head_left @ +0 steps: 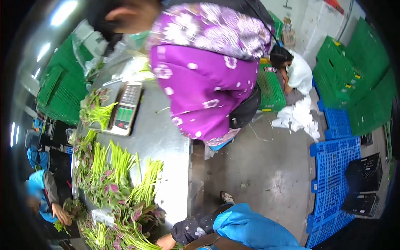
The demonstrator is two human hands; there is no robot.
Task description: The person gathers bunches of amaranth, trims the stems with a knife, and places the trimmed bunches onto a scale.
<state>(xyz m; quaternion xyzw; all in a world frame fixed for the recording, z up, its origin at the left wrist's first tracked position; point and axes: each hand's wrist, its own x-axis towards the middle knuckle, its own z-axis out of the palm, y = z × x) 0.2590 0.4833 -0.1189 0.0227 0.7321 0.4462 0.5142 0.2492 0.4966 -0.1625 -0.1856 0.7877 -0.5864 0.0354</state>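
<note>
So, my left hand (166, 241) is at the bottom edge, against the greens (125, 187) piled on the steel table (166, 146). Can't tell if it's gripping, and the right hand is out of view. The scale (125, 109) sits further up, digits too small to read. Beyond: concrete floor (266, 166), blue pallets (333, 166), black crates (362, 173), stacked green crates (358, 79).
</note>
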